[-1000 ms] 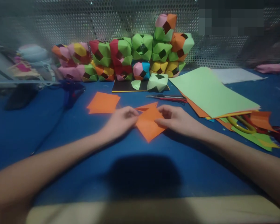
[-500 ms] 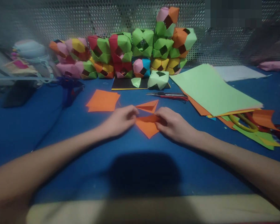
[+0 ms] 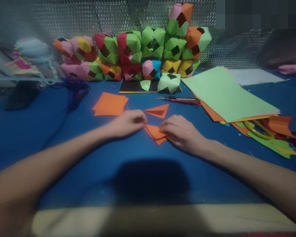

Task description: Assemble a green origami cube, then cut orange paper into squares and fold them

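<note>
A partly folded orange paper square (image 3: 156,133) lies on the blue table between my hands, a flap turned over toward me. My left hand (image 3: 132,122) is closed, its fingertips pinching the paper's left corner. My right hand (image 3: 181,131) presses its curled fingers on the paper's right side, with the thumb hidden from view. Just beyond the hands lies a folded orange paper piece (image 3: 159,111), narrow and pointed at the left. Left of it rests a stack of orange paper squares (image 3: 110,104), next to my left wrist.
Stacked paper polyhedra (image 3: 129,49) stand along a perforated metal screen. A cutter knife (image 3: 179,99) with its blade showing lies behind the folded piece. Green sheets (image 3: 227,95) and yellow-handled scissors (image 3: 258,130) are at right. A blue glue gun (image 3: 75,92) stands at left.
The upper flap of the orange paper has come down toward me, so the sheet now shows layered edges. My right fingers have shifted over the fold. The view has moved slightly.
</note>
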Demonstrator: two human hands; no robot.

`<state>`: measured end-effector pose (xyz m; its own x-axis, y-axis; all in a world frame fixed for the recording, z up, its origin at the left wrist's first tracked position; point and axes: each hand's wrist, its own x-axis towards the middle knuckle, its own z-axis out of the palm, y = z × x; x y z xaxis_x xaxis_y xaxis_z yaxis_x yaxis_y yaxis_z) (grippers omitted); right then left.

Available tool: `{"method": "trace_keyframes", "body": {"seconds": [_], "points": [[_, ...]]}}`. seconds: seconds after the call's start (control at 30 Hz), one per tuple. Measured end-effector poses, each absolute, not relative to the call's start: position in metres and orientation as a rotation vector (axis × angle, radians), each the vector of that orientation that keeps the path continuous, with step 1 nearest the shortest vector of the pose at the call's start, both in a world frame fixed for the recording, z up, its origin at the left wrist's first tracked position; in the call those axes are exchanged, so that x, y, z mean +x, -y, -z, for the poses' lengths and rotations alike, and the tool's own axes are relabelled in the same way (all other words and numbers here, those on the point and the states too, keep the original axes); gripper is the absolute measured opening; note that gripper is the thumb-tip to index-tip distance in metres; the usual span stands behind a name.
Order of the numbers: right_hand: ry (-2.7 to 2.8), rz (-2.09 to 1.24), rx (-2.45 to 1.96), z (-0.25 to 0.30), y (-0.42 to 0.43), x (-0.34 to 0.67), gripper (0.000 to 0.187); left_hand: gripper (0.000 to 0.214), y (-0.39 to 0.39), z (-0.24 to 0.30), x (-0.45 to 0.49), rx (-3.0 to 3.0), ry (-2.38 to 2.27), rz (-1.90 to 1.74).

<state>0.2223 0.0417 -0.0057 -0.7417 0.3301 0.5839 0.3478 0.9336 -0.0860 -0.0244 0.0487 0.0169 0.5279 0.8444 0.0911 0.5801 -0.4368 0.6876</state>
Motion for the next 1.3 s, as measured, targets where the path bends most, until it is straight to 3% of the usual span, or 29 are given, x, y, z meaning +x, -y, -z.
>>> {"method": "trace_keyframes", "body": {"seconds": [0.8,1.3], "points": [[2.588,0.032,-0.529,-0.0002,-0.0369,0.2242,0.012,0.011,-0.0513,-0.0186,-0.0294,2.182,-1.086,-0.546],[2.602,0.305,-0.421,-0.0044,-0.034,0.2206,0.026,0.009,-0.0492,-0.0167,-0.0266,2.259,-1.037,-0.605]]}}
